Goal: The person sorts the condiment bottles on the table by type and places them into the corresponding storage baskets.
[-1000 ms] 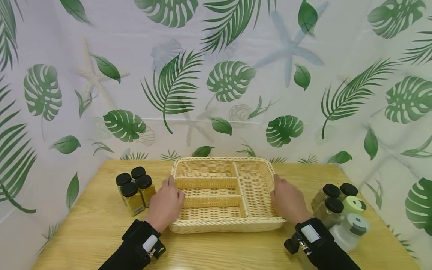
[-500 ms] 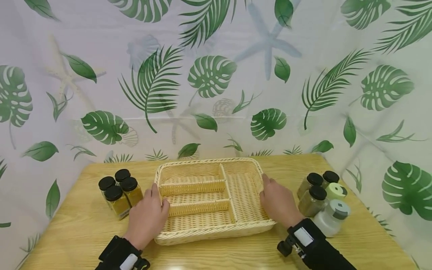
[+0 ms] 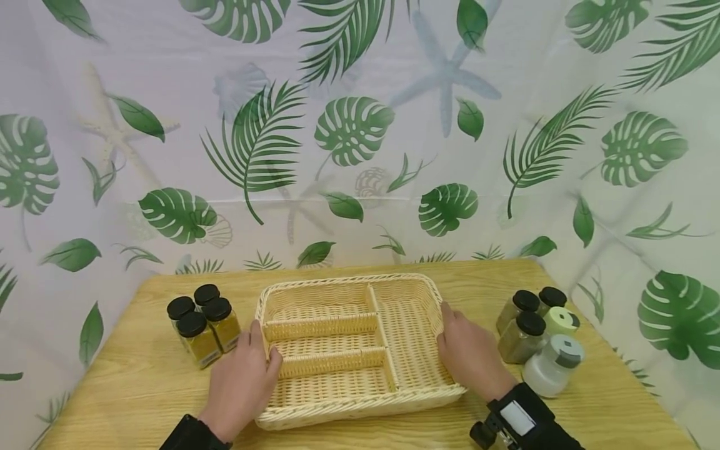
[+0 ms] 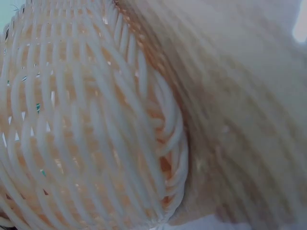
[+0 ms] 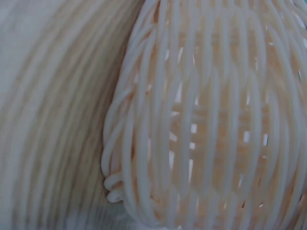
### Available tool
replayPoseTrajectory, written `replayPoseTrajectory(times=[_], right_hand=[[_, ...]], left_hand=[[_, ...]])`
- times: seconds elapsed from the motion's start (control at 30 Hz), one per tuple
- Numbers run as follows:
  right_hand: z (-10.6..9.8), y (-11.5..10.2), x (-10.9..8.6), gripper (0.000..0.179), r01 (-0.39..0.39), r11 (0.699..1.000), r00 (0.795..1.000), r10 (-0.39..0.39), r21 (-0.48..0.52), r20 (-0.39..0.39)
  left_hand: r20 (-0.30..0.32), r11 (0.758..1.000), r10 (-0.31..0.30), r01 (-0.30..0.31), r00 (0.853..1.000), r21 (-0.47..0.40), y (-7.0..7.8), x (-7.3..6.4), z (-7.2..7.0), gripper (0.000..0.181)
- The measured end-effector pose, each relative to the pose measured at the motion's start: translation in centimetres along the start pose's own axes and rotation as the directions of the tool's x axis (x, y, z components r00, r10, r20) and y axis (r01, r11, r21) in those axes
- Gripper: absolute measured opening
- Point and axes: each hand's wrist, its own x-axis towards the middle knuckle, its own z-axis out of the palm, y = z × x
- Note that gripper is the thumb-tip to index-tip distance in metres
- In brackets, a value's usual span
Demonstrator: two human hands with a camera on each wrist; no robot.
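A pale woven basket (image 3: 360, 409) with dividers stands on the wooden table, its left end nearer me than its right. One long compartment lies at its right, and three narrower ones are stacked at its left. My left hand (image 3: 240, 381) grips the left end wall, thumb over the rim. At the opposite end my right hand (image 3: 472, 350) holds the right wall the same way. Close up, the wicker wall (image 4: 86, 120) fills much of the left wrist view, and the weave (image 5: 211, 120) fills the right wrist view. The fingers outside the walls are hidden.
Several square jars with black lids and yellow contents (image 3: 201, 340) stand left of the basket. To the right are black-lidded jars (image 3: 523, 337), a jar with a light green lid (image 3: 560, 320) and a white-bodied jar (image 3: 551, 369). A leaf-print cloth (image 3: 360, 231) hangs behind the table.
The basket has come toward me, both hands still holding it, and its left end has swung nearer. My view has turned slightly to the right. The jars appear unmoved on the table.
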Motion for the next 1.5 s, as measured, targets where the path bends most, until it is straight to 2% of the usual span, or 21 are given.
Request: replayPoseTrajectory(times=[0.33, 0.57, 0.77, 0.87, 0.97, 1.1, 1.23, 1.37, 1.5], right_hand=[[-0.3, 0.2, -0.8, 0.051, -0.01, 1.0, 1.0, 0.01, -0.015, 0.011], [0.0, -0.3, -1.5, 0.05, 0.016, 0.999, 1.0, -0.016, -0.033, -0.008], [0.0, -0.8, -1.3, 0.052, 0.017, 0.999, 1.0, -0.017, -0.028, 0.02], [-0.8, -1.1, -0.7, 0.056, 0.013, 0.998, 0.998, -0.009, -0.056, 0.067], [-2.8, -0.9, 0.3, 0.062, 0.005, 0.996, 0.994, 0.005, -0.091, 0.109], [-6.6, 0.9, 2.2, 0.06, -0.038, 0.993, 0.991, 0.051, -0.107, 0.124], [-9.4, 4.3, 3.7, 0.055, -0.051, 0.99, 0.982, 0.073, -0.129, 0.174], [-10.2, 7.7, 5.0, 0.052, -0.028, 0.989, 0.958, 0.068, -0.146, 0.277], [-9.8, 9.7, 5.9, 0.041, 0.002, 0.991, 0.929, 0.048, -0.135, 0.368]], left_hand=[[0.017, 1.0, -0.013, 0.013, 1.0, -0.007, 0.2, 0.0, 0.0, 0.065], [0.04, 0.999, -0.033, 0.034, 0.999, -0.012, 0.0, -0.6, 0.1, 0.065], [0.071, 0.998, -0.063, 0.064, 0.996, -0.016, -0.4, -1.1, 0.0, 0.066], [0.063, 0.998, -0.066, 0.067, 0.996, -0.013, -0.7, -1.2, -0.1, 0.066], [0.054, 0.997, -0.073, 0.073, 0.996, -0.01, -0.7, -1.1, -0.2, 0.066], [0.03, 0.998, -0.065, 0.065, 0.997, -0.012, -0.8, -0.9, -0.1, 0.066], [0.016, 0.999, -0.048, 0.048, 0.999, -0.017, -0.7, -0.7, 0.1, 0.067], [0.013, 0.999, -0.039, 0.039, 0.999, -0.026, -0.4, -0.4, 0.2, 0.067], [0.009, 0.999, -0.029, 0.029, 1.0, -0.031, -0.2, 0.0, 0.1, 0.066]])
